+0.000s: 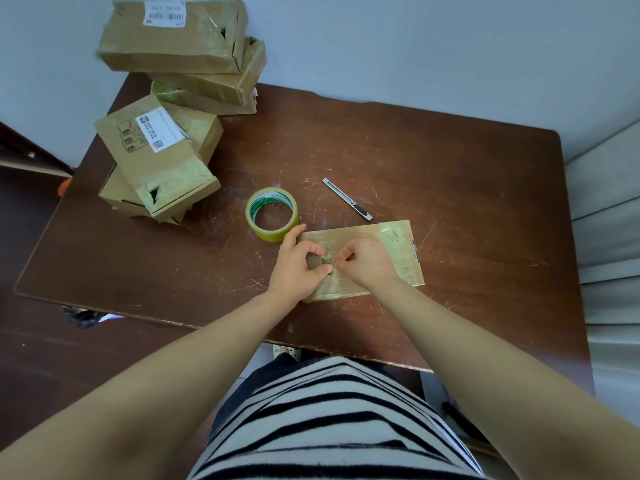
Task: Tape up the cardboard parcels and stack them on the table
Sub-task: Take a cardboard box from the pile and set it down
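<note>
Near the tabletop's [450,161] front edge, the left hand [299,263] is gripping the flat parcel [398,251] to steady it while the right hand [367,261] is pinching what seems a tape end [333,267].

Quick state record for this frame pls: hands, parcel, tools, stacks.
left-hand grip: pinches at the middle of the flat parcel top
right-hand grip: fingers curled, pinches the same spot
pinched item: too small to tell
flat parcel: lies on the table near its front edge, partly taped
tape roll: flat on table, just left of parcel
utility knife: on table beyond parcel
near stack: taped parcels, table's left
far stack: taped parcels, far left corner
</note>
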